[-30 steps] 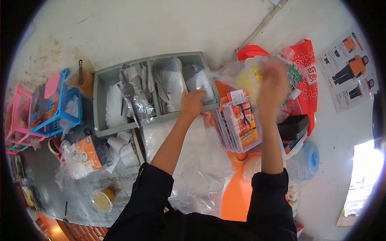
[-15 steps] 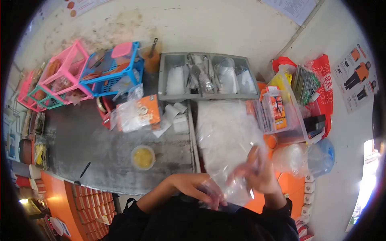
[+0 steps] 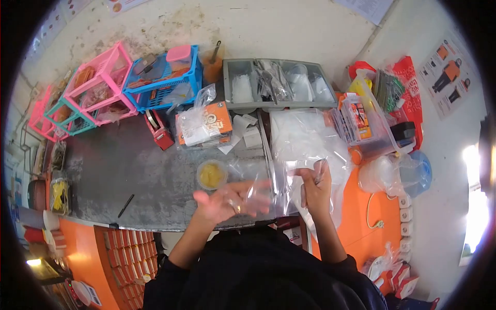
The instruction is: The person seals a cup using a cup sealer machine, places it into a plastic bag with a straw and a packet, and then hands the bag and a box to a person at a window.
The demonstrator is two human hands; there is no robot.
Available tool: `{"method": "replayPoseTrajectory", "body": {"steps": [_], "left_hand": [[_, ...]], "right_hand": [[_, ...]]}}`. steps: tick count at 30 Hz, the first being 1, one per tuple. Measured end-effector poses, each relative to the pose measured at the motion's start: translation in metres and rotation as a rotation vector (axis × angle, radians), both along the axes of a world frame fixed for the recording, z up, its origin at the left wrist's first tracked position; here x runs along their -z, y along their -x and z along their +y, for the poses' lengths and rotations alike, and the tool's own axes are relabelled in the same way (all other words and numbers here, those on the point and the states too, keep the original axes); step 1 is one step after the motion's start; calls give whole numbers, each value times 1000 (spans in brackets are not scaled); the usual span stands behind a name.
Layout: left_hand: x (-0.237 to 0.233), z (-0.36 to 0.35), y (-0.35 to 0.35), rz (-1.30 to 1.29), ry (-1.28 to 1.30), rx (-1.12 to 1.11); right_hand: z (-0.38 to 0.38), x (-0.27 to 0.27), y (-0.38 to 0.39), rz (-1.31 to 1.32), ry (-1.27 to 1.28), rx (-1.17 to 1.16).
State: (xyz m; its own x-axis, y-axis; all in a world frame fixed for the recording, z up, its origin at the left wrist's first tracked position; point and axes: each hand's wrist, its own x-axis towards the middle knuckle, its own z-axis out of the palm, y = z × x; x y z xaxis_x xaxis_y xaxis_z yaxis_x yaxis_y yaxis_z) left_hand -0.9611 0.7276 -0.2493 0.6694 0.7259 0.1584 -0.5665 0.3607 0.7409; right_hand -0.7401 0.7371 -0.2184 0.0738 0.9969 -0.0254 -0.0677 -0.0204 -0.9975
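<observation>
A clear plastic bag [image 3: 279, 192] stretches between my two hands over the front of the counter. Behind or inside the bag, my left hand [image 3: 232, 200] has its fingers spread, somewhat blurred, with the thumb pointing left. My right hand [image 3: 316, 187] pinches the bag's right side between thumb and fingers. Just beyond my left hand stands a round clear tub with yellow contents [image 3: 211, 175]. A pile of clear plastic bags [image 3: 305, 135] lies beyond my right hand.
A grey divided tray [image 3: 279, 105] of cutlery stands at the wall. Left of it are blue [image 3: 164, 95] and pink baskets [image 3: 99, 82], a red tape dispenser [image 3: 162, 137] and an orange box [image 3: 214, 121]. A pen [image 3: 125, 205] lies at left, a clear bin [image 3: 380, 139] at right.
Both hands have moved forward over the counter, bringing the bag with them. The left hand's fingers have spread, and the bag is now stretched between the hands. The camera view has shifted.
</observation>
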Motion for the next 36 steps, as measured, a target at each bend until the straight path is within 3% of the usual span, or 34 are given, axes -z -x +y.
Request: {"method": "replayPoseTrajectory", "body": {"steps": [2, 4, 6, 7, 8, 10, 13, 15, 17, 18, 19, 20, 21, 22, 23, 24, 25, 26, 28, 29, 31, 33, 34, 36], "left_hand": [[21, -8, -3, -263, 197, 326], [-2, -17, -13, -149, 168, 297], [-4, -23, -19, 443, 7, 6], [-1, -25, -24, 618, 46, -65], [11, -27, -24, 615, 41, -45], [39, -28, -21, 283, 122, -118], [25, -31, -23, 139, 294, -62], [4, -34, -25, 156, 334, -92], [6, -35, -25, 172, 378, -128], [19, -35, -21, 379, 197, -140], [30, -34, -17, 583, 12, -151], [38, -34, -12, 588, 16, -150], [45, -33, -7, 687, -111, -157], [48, -33, -4, 786, -240, -162], [47, -35, -6, 788, -245, -166], [45, -37, -15, 717, -70, -309], [45, -40, -20, 639, 111, -444], [52, -42, -22, 641, 116, -442], [73, -46, -24, 657, -155, -539], [73, -48, -22, 660, -154, -534], [70, -48, -19, 825, 104, -559], [67, -51, -9, 998, 67, -548], [83, -53, -7, 865, 76, -589], [66, -52, -28, 674, 80, -642]], "right_hand": [[-9, -2, 0, -6, 6, 13], [-16, -5, -1, 49, 9, -79], [-24, -11, -7, 35, 19, -46], [-27, -14, -10, 33, 32, -2], [-29, -16, -13, 32, 39, 39], [-32, -17, -20, 51, 27, 59], [-35, -7, -25, 73, 2, 73], [-33, 6, -27, 82, -15, 83], [-24, 20, -32, -3, 153, -37], [-22, 30, -31, 3, 159, -35], [-17, 43, -27, -119, 144, -19], [-12, 61, -24, -241, 129, -4], [-11, 100, -21, -682, -116, 178], [-19, 97, -10, -678, -116, 176], [-27, 83, 2, -883, -296, 308], [-34, 71, 14, -1086, -483, 442], [-51, 66, 28, -896, -388, 237], [-68, 64, 41, -700, -283, 37], [-78, 63, 57, -568, -196, -44], [-80, 63, 64, -432, -124, -115], [-84, 59, 68, -380, -52, -77], [-86, 62, 63, -310, -40, -19], [-88, 69, 64, -302, -94, 10], [-91, 63, 62, -233, -96, 57]]}}
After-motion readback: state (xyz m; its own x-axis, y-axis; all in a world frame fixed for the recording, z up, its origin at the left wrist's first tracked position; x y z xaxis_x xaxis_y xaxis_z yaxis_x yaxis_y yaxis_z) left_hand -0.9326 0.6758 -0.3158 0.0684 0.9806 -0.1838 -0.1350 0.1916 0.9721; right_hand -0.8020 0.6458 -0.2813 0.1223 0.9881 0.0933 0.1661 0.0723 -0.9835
